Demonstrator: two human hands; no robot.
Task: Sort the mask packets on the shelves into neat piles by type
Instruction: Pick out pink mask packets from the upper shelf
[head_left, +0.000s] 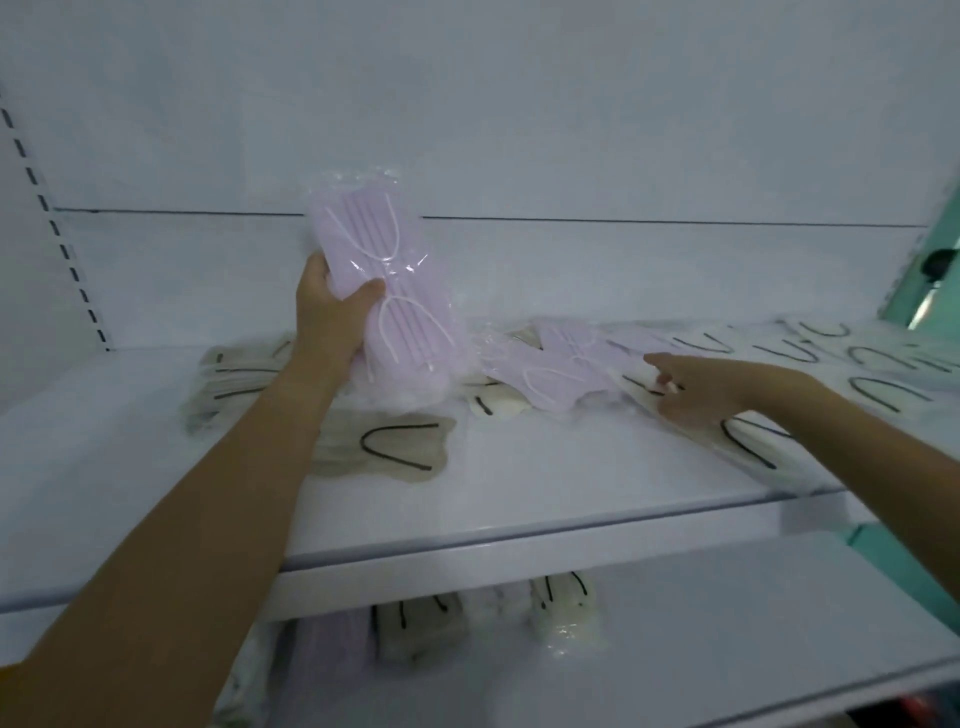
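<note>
From the head camera, you are early to midway through the sort, by my judgement. Your left hand (332, 306) has its fingers and thumb wrapped round a bundle of lilac packets (387, 291), held upright above the upper shelf (519, 499), its lower end just over the shelf. That is the only gathered lilac pile so far, and it is not yet set down.

Your right hand (696, 387) reaches in low, forefinger stretched towards the loose lilac packets (550, 374) lying on the shelf. The other fingers are curled under, and I cannot tell whether they pinch anything.

Counting what shows:
- The held bundle is more than one packet, but blur hides the exact number.
- At least two loose lilac packets overlap untidily, just right of the bundle.
- One beige packet (395, 452) with a black loop lies alone near the front.
- A beige stack (234, 379) sits behind your left forearm.
- A cream packet (493, 405) pokes out under the lilac ones.
- Several pale packets (831, 358) with black loops spread along the right; I count five loops or so.

On the lower shelf (727, 649), about four mixed packets (415, 629) lie unsorted, so that shelf is left to do.
</note>
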